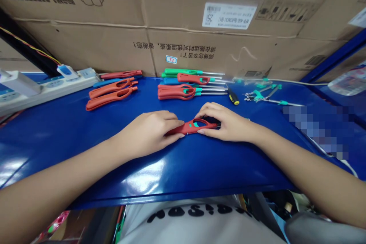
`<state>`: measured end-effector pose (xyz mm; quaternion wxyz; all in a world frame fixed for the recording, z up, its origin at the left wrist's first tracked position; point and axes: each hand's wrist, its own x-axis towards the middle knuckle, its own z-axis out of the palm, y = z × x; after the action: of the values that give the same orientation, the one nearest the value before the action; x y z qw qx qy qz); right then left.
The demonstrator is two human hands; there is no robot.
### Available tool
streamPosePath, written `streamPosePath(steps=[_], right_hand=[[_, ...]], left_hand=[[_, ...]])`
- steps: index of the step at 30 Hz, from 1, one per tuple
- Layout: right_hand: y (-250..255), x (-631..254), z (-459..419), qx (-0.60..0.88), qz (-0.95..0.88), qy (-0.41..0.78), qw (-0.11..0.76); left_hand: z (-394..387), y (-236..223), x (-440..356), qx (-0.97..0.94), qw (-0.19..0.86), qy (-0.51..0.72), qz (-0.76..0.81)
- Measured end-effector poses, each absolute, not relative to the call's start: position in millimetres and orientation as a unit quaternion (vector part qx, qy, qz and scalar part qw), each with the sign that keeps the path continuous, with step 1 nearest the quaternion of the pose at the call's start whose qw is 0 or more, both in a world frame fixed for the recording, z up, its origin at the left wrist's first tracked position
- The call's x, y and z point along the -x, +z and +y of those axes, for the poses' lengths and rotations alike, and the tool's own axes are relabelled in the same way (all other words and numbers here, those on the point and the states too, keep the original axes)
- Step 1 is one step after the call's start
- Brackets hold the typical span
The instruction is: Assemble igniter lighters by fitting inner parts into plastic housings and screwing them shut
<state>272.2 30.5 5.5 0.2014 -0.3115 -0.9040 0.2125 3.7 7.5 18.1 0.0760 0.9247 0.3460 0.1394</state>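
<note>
A red gas lighter point(187, 126) with green inner parts lies level just over the blue table, held between both hands. My left hand point(154, 131) is closed round its handle end, thumb and forefinger on the casing. At the other end, my right hand point(224, 122) pinches the nose, where a bit of metal rod shows between the fingers. Behind them lies a row of lighters, among them a red one point(174, 92) and a green one point(181, 71), with metal rods pointing right. Near their tips rests a black and yellow screwdriver point(233, 96).
Several empty casings, such as an orange one point(111, 99), lie at the back left beside a white power strip point(51, 85). Green and metal inner parts point(261, 95) are scattered at the back right. A cardboard wall point(114, 42) closes off the blue table point(197, 171).
</note>
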Motion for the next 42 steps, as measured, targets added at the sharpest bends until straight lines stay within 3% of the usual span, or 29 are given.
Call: streamPosePath(steps=[18,24,36,42], right_hand=[[6.2,-273.7,30.1,0.316,-0.917,0.181,0.164],[7.8,-272.3,28.6,0.287,-0.952,0.030,0.104],[9.5,-273.7,22.9,0.281,-0.951,-0.079,0.105],[15.7,-279.0,27.8,0.351,-0.927,0.005,0.136]], left_hand=[[5.3,17.1,-5.5,-0.925,0.038,0.087,0.367],[0.6,13.5,-9.5,-0.928,-0.031,0.085,0.361],[9.2,7.0,-6.7,-0.930,0.004,0.158,0.332],[15.6,9.0,-6.1,-0.899,0.111,0.195,0.377]])
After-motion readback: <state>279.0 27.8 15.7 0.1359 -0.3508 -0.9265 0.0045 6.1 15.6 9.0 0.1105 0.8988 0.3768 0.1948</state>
